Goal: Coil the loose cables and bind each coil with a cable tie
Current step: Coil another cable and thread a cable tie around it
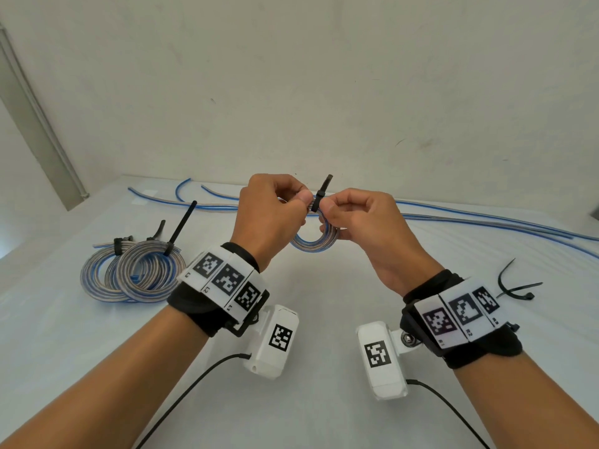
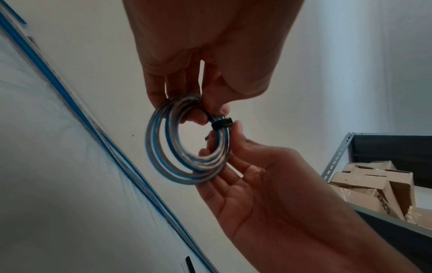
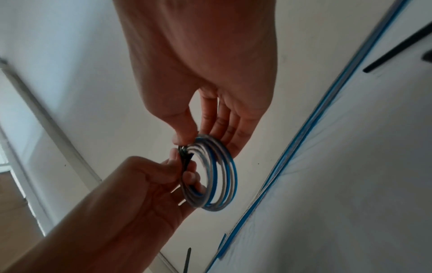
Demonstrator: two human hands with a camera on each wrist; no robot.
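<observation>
Both hands hold a small coil of blue and clear cable up above the white table. A black cable tie is wrapped round the top of the coil, and its tail sticks up free between the thumbs. My left hand pinches the coil just left of the tie. My right hand pinches it just right of the tie, fingers behind the loops. In the left wrist view the right thumb touches the tie on the coil. The right wrist view shows the coil and tie between both hands.
Two tied coils lie at the left of the table, their tie tails sticking up. Several loose cables run along the far edge by the wall. Spare black ties lie at the right. A metal shelf with cardboard boxes stands off to the right.
</observation>
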